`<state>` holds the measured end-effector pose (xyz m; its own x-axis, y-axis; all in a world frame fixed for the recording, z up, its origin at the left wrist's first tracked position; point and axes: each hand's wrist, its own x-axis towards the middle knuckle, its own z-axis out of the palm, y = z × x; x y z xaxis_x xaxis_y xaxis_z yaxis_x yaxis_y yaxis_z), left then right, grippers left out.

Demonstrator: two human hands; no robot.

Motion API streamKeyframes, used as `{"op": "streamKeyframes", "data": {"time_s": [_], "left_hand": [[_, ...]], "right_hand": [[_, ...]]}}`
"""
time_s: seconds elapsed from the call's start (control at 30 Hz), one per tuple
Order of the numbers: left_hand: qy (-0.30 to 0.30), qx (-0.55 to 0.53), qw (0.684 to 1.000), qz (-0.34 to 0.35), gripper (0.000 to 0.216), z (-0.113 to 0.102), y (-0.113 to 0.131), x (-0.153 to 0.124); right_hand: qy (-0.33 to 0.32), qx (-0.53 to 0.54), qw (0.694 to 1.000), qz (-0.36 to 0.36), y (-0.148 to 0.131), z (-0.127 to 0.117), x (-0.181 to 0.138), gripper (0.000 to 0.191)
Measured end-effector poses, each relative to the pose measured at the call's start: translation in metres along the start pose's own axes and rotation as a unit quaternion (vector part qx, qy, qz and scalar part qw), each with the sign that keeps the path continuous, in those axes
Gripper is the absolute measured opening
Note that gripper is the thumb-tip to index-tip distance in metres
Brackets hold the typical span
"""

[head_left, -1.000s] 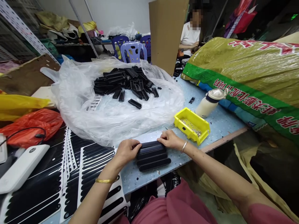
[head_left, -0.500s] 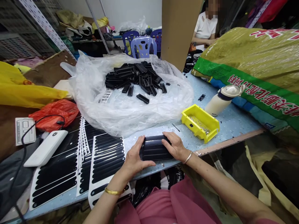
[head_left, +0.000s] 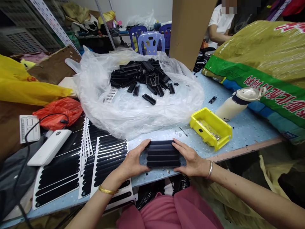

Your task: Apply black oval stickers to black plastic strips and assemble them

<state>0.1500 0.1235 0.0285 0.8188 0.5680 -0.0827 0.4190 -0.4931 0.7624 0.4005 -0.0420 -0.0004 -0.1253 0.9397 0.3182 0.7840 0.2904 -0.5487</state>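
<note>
A block of several black plastic bars (head_left: pixel 163 155), laid side by side, rests near the table's front edge. My left hand (head_left: pixel 134 159) grips its left end, thumb at the lower corner and fingers at the upper one. At the right end, my right hand (head_left: pixel 190 159) holds the block the same way, fingertips on the top corner and thumb at the bottom. Left of my left hand lies a white sheet of glossy black strips (head_left: pixel 111 159). A yellow bin (head_left: pixel 211 128) with small metal pieces inside stands beyond my right hand.
Clear plastic sheeting (head_left: pixel 143 117) under a heap of black bars (head_left: pixel 143 73) covers the table's middle. A cream bottle (head_left: pixel 232 106) and a large sack (head_left: pixel 262 60) stand right. A white power bank-like device (head_left: pixel 50 148) and cable lie left. A person (head_left: pixel 220 27) sits behind.
My right hand has moved from the top of the bars to their right end, thumb now at the lower corner. My left thumb has drawn back to the lower left corner. The view has shifted slightly.
</note>
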Motion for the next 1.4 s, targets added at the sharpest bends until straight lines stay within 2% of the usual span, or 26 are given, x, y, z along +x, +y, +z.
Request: {"op": "streamKeyframes", "data": {"time_s": [0.17, 0.3, 0.4, 0.5, 0.6, 0.7, 0.8, 1.0, 1.07, 1.13, 1.2, 1.27, 1.33, 1.4], "left_hand": [[0.024, -0.098, 0.994, -0.044, 0.109, 0.001, 0.000, -0.001], [0.050, -0.268, 0.953, -0.129, 0.113, 0.002, 0.008, -0.007], [0.096, -0.355, 0.900, -0.234, 0.103, 0.000, 0.020, -0.016], [0.104, -0.417, 0.850, -0.304, 0.071, -0.006, 0.029, -0.019], [0.031, -0.474, 0.815, -0.332, 0.044, -0.014, 0.033, -0.010], [0.001, -0.468, 0.800, -0.375, 0.052, -0.020, 0.029, 0.008], [0.012, -0.424, 0.803, -0.420, 0.067, -0.020, 0.021, 0.025], [0.004, -0.412, 0.812, -0.413, 0.069, -0.019, 0.011, 0.032], [0.006, -0.386, 0.830, -0.402, 0.065, -0.019, 0.010, 0.030], [0.015, -0.331, 0.864, -0.380, 0.060, -0.019, 0.007, 0.030], [0.047, -0.267, 0.900, -0.341, 0.054, -0.020, 0.002, 0.031], [0.094, -0.219, 0.923, -0.303, 0.047, -0.020, -0.002, 0.034], [0.127, -0.207, 0.929, -0.278, 0.042, -0.021, -0.004, 0.035], [0.131, -0.217, 0.928, -0.273, 0.043, -0.021, -0.003, 0.035]], "right_hand": [[0.005, 0.053, 0.998, 0.030, 0.003, -0.004, 0.004, 0.097], [-0.019, 0.153, 0.983, 0.102, 0.002, -0.025, 0.017, 0.083], [-0.087, 0.289, 0.928, 0.219, -0.002, -0.042, 0.034, 0.065], [-0.139, 0.393, 0.855, 0.309, -0.002, -0.049, 0.058, 0.044], [-0.197, 0.426, 0.802, 0.369, 0.006, -0.045, 0.085, 0.051], [-0.259, 0.424, 0.765, 0.410, 0.017, -0.038, 0.111, 0.063], [-0.290, 0.391, 0.769, 0.416, 0.025, -0.033, 0.129, 0.072], [-0.281, 0.299, 0.788, 0.459, 0.033, -0.031, 0.147, 0.076], [-0.293, 0.288, 0.785, 0.464, 0.034, -0.034, 0.147, 0.074], [-0.296, 0.292, 0.784, 0.460, 0.034, -0.038, 0.144, 0.071], [-0.274, 0.295, 0.798, 0.448, 0.034, -0.041, 0.136, 0.063], [-0.239, 0.292, 0.817, 0.435, 0.033, -0.042, 0.126, 0.054], [-0.190, 0.299, 0.830, 0.430, 0.032, -0.041, 0.114, 0.041], [-0.132, 0.311, 0.837, 0.430, 0.032, -0.040, 0.103, 0.036]]}}
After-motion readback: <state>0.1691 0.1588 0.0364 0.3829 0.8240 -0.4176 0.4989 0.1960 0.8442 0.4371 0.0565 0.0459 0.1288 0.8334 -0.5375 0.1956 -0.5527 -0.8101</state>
